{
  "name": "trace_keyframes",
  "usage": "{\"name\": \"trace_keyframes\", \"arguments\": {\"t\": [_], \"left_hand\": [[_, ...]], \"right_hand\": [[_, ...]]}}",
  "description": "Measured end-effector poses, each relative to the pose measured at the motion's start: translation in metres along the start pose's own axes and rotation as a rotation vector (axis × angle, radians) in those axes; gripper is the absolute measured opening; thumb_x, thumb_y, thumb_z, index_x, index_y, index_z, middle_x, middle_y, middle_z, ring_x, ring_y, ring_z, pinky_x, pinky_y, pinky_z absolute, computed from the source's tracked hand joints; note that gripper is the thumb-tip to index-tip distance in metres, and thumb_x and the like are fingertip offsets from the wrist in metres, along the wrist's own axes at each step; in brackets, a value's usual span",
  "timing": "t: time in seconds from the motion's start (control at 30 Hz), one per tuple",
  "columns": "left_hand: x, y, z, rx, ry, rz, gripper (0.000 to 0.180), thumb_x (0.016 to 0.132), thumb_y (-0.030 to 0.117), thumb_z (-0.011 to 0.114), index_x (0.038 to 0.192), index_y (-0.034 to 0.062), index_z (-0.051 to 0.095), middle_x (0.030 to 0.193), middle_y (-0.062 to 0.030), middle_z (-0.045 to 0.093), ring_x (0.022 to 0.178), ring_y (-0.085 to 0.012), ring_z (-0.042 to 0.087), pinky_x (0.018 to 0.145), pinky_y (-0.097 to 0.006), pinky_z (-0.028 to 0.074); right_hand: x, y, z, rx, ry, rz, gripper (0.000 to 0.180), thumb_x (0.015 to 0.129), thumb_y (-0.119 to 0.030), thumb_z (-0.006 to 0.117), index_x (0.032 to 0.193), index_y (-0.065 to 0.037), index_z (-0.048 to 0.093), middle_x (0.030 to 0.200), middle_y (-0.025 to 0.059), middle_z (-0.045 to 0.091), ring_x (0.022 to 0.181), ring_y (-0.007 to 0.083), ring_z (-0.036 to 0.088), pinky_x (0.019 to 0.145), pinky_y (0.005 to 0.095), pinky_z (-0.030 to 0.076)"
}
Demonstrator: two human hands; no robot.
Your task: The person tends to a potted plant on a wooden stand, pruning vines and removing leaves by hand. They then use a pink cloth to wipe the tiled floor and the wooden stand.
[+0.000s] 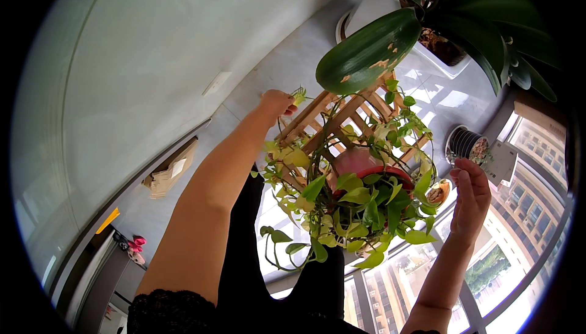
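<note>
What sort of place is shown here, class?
Probably a glazed high-rise balcony or sunroom used for houseplants: a trailing pothos in a red pot, a wooden plant stand, and windows facing apartment blocks.

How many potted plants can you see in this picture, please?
2. A trailing vine in a red pot sits on the wooden stand between the hands. A broad-leaved plant in a white pot is at the upper right. More may be hidden outside the view.

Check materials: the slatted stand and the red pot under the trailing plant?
Slatted stand: looks like unfinished light wood, pale tan crossed slats with a matte surface. Red pot: smooth, even red with a soft sheen, probably plastic, though glazed ceramic can't be ruled out; the trailing plant hides most of it.
</note>
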State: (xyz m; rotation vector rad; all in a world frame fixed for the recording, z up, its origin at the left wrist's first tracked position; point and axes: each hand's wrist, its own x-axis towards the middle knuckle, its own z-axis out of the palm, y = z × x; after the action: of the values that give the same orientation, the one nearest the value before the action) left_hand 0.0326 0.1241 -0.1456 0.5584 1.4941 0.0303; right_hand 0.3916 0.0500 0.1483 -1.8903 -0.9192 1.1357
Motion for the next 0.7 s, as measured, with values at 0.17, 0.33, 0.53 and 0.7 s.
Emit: {"name": "trace_keyframes", "arguments": {"t": [0.17,0.33,0.53,0.7], "left_hand": [[-0.120,0.007,-0.036,-0.429,0.061,0.264,0.022,0.093,0.014,0.055,0.111,0.0029,0.060,0.095,-0.0072,0.067,0.085,-0.0150,0.063,0.076,-0.028,0.046],[-0.243,0.013,-0.035,-0.328,0.113,0.578,0.021,0.093,0.006,0.053,0.112,-0.0012,0.058,0.099,-0.0093,0.065,0.093,-0.0169,0.062,0.085,-0.030,0.047],[-0.323,0.017,0.006,0.223,0.129,1.229,0.016,0.086,-0.007,0.056,0.100,-0.0004,0.062,0.096,-0.0096,0.063,0.086,-0.0166,0.061,0.073,-0.031,0.051],[-0.342,0.034,0.024,0.639,0.188,1.454,0.023,0.071,0.000,0.067,0.094,0.0052,0.066,0.089,-0.0049,0.061,0.079,-0.0234,0.059,0.067,-0.034,0.049]], "right_hand": [[-0.027,-0.044,0.016,0.086,-0.091,0.044,0.022,0.088,-0.006,0.061,0.108,0.005,0.060,0.101,0.0102,0.065,0.086,0.0140,0.060,0.083,0.0265,0.046],[-0.055,-0.085,0.061,0.268,-0.425,0.144,0.022,0.087,-0.004,0.063,0.108,0.004,0.060,0.099,0.0082,0.065,0.089,0.0103,0.060,0.081,0.0236,0.047],[-0.080,-0.083,0.129,0.216,-0.682,0.138,0.045,0.089,-0.018,0.065,0.125,0.004,0.051,0.108,0.0088,0.062,0.095,0.0144,0.058,0.083,0.0269,0.048],[-0.102,-0.099,0.123,0.434,-0.704,0.167,0.040,0.085,-0.018,0.070,0.117,0.002,0.054,0.104,0.0074,0.062,0.096,0.0132,0.058,0.083,0.0262,0.048]]}}
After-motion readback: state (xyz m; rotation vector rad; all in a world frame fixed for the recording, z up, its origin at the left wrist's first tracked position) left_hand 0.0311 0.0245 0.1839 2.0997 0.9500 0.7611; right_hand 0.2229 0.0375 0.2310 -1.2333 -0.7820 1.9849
